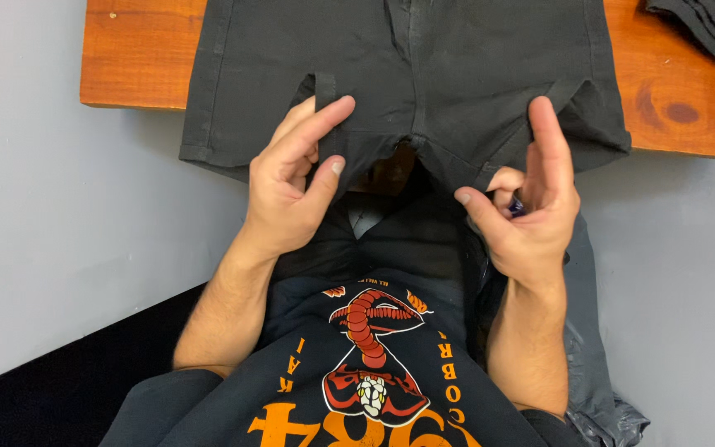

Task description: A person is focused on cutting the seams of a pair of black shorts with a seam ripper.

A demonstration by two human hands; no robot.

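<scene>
head: dark grey shorts, waistband pinched

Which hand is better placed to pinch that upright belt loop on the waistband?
Left. The left hand already has its fingers lying beside the belt loop on the black trousers. The right hand grips the waistband far across, at the other side.

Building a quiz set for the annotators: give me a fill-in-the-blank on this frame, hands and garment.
1. Both hands grip the waistband of a pair of ____ trousers.
2. The trousers lie on a ____ table.
3. The left hand pinches the cloth below a belt ____.
4. The right hand points its ____ finger up.

Missing words: black; wooden; loop; index
</scene>
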